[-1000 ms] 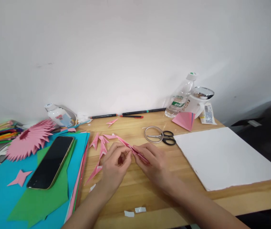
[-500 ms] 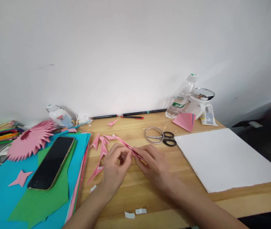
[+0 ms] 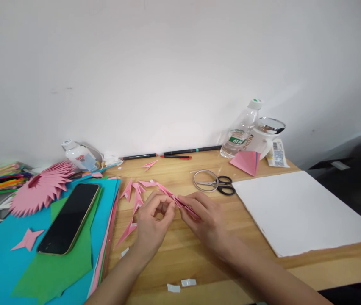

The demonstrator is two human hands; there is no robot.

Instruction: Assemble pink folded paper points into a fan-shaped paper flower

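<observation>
My left hand [image 3: 153,222] and my right hand [image 3: 204,220] meet over the wooden table [image 3: 180,254], both pinching a long folded pink paper piece [image 3: 176,198] that points up and to the left. The fingers of both hands are curled on it. Several smaller pink folded points [image 3: 134,192] lie on the wood just left of my left hand.
Left: a blue and green paper stack [image 3: 15,267] with a black phone [image 3: 69,217], a pink spiky paper ring [image 3: 40,186] and a small pink star [image 3: 28,239]. Scissors [image 3: 215,183], pens [image 3: 170,153], a water bottle [image 3: 240,129], a pink folded sheet [image 3: 247,161] stand behind. White board [image 3: 298,209] at right.
My fingers have shifted slightly on the pink piece; the hands stay in the same place. Nothing else moved.
</observation>
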